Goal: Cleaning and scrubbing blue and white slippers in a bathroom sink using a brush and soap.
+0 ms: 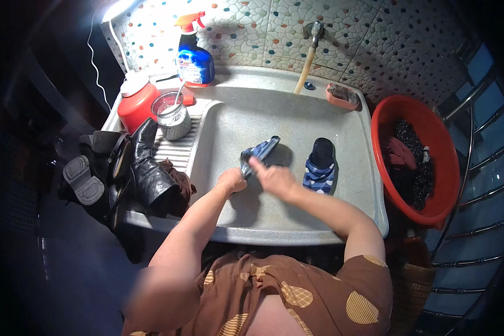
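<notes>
A blue patterned slipper (262, 147) is held above the sink basin, its dark-edged toe pointing up and to the right. My left hand (233, 180) is closed around its near end. My right hand (277, 180) is blurred, with a finger stretched out at the slipper's side; whether it grips anything is unclear. To the right, the matching slipper (319, 168) with pale hearts and a black insole lies on the floor of the grey sink (294, 113).
Black leather boots (147, 168) and a brown cloth (180, 180) crowd the ribbed drainboard (174, 149). Behind them stand a glass jar (174, 122), red container (136, 105) and blue spray bottle (195, 63). A tap hose (304, 69) hangs over the back rim. Right is a red basin (449, 176) with clothes.
</notes>
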Demonstrator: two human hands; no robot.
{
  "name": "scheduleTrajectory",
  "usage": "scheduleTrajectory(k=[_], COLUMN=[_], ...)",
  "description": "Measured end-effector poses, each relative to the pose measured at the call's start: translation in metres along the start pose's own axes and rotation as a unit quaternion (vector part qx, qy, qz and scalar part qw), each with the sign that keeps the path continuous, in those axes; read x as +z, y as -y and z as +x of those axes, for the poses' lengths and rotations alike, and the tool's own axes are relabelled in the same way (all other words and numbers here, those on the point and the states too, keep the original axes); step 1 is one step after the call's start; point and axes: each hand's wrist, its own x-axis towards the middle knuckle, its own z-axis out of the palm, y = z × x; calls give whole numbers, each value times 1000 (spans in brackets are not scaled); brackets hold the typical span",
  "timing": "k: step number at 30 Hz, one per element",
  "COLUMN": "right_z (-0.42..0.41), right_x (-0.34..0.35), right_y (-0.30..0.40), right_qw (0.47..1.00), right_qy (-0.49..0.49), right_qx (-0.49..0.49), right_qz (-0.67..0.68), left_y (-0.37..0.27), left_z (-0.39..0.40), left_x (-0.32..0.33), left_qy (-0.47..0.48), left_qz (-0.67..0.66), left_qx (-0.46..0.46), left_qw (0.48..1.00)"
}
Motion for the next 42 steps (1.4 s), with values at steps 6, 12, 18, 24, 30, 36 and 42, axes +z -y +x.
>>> scheduleTrajectory(k=[6,12,18,24,30,36,42], right_z=[20,-1,18,-3,2,4,-16], right_x=[-22,-9,-15,-21,-6,-22,-12], right_y=[-68,-9,-61,-4,-32,-49,6], right_qw=[980,999,979,993,992,984,999], right_qy=[-76,37,-45,40,-16,-29,33], right_qx=[180,37,197,108,116,173,34], right_qz=[42,15,28,16,-36,-16,-12], left_y=[-12,-11,-17,-17,-16,-21,-15], left_z=[-5,-8,-7,-7,-1,-3,-2], left_x=[-5,-10,-3,-6,10,10,7], left_qy=[23,19,-24,28,-26,-22,-16], left_qz=[-20,-27,28,16,57,66,52], left_qx=[-5,-9,29,-17,36,53,37], left_qw=[1000,999,999,999,997,996,998])
